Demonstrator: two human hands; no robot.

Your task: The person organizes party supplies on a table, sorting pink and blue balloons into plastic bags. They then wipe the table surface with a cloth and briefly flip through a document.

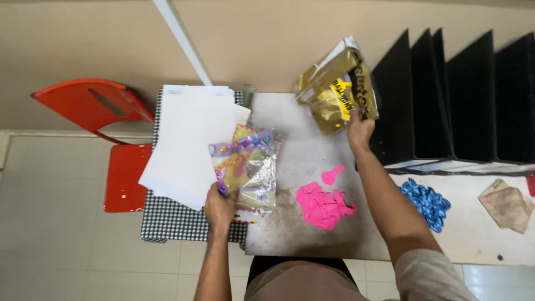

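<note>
My left hand (219, 208) grips the lower corner of a shiny clear packet with purple and coloured print (248, 167), held over the worn table (295, 234). My right hand (359, 131) is raised at the far side and holds a gold foil packet with a yellow label (334, 95) in the air. Between my arms, a pile of flat pink balloons (322, 204) lies on the table.
White sheets (189, 142) lie on a black-and-white checked cloth (178, 223) at the left. A red chair (108, 134) stands beyond it. Black upright panels (451, 100) line the right. A heap of blue balloons (428, 202) and a crumpled brown paper bag (506, 204) lie at the right.
</note>
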